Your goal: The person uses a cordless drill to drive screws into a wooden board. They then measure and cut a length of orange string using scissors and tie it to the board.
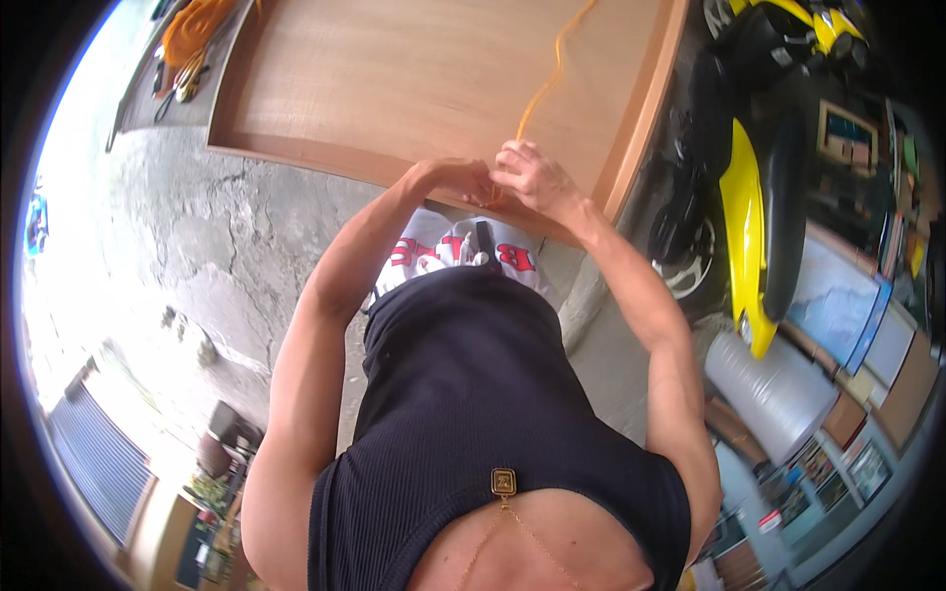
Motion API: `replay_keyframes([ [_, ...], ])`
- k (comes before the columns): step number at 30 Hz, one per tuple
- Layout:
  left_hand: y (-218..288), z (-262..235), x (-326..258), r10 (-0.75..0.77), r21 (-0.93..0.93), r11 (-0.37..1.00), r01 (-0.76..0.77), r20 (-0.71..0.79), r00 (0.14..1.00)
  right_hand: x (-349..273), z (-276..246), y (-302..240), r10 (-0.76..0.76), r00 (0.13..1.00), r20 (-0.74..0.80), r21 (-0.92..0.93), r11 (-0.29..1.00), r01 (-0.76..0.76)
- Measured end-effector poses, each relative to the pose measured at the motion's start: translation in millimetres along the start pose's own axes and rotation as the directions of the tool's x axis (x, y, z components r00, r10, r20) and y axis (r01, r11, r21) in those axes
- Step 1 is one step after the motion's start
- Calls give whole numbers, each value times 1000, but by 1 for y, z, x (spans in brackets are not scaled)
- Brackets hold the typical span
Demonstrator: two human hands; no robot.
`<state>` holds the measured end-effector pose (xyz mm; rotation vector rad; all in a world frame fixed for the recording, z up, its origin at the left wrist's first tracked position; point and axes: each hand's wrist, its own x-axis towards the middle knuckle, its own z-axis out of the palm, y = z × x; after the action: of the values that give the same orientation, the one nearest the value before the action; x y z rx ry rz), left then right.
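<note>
A yellow-orange rope (pixel 554 81) runs from the far edge of the view across a shallow wooden tray-like panel (pixel 394 84) with a raised rim. Its near end reaches my two hands, which meet at the panel's near rim. My right hand (pixel 532 179) is closed with its fingers pinched on the rope. Beside it, touching or almost touching, my left hand (pixel 463 180) has curled fingers, and a short bit of rope shows just below them. Whether the left fingers grip that bit is partly hidden.
A yellow and black motorcycle (pixel 744 217) stands close on the right, by a silvery cylinder (pixel 771 396) and framed panels. A coil of orange rope (pixel 192 34) lies on a grey surface at the far left. Cracked concrete floor (pixel 227 236) spreads left of me.
</note>
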<state>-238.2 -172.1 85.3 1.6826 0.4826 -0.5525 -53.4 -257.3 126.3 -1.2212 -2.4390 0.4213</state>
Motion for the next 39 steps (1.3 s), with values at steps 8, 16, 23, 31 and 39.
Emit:
replay_keyframes([
  [8,6,8,-2,192,-146,968,-203,-87,977,-35,4,-48,338,895,-289,-284,863,-418],
  [16,-3,15,7,128,-298,941,-161,-128,983,-43,23,-74,706,666,-241,-245,620,-746],
  [23,-11,9,2,59,-576,811,-106,-100,993,-25,27,-45,921,384,59,486,309,-817],
  [31,-10,13,-3,8,-585,806,-89,-138,990,-29,38,-46,906,215,363,753,-149,-641],
  [39,-9,15,0,83,-352,924,-150,-198,977,-29,57,-68,991,133,-4,731,94,-676],
])
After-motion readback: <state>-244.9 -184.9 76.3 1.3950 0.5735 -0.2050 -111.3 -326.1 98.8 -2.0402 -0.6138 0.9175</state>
